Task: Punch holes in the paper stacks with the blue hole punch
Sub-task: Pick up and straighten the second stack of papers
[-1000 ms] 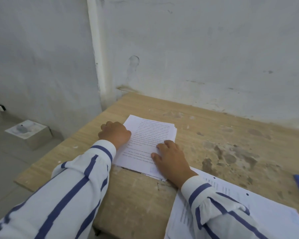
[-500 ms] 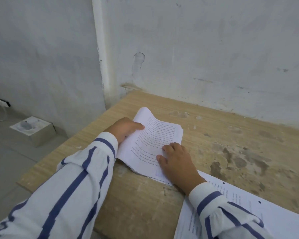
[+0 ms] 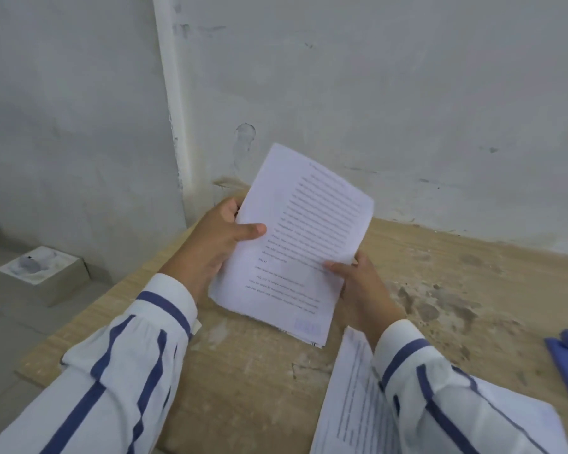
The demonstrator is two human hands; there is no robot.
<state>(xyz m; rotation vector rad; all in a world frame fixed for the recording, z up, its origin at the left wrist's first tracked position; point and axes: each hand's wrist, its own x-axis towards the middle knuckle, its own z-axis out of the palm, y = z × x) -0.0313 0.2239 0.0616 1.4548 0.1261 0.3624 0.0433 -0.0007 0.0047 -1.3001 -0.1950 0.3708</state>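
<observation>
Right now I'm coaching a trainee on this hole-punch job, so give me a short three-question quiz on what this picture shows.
1. True or false: the held stack lies flat on the table.
2. Which hands grip the held stack? A) left only B) right only C) both
3. Fill in: a second stack lies on the table partly under the right ____.

Key
1. False: it is lifted and tilted, its lower edge close to the table.
2. C: the left hand grips the left edge, the right hand the right edge.
3. Sleeve.
</observation>
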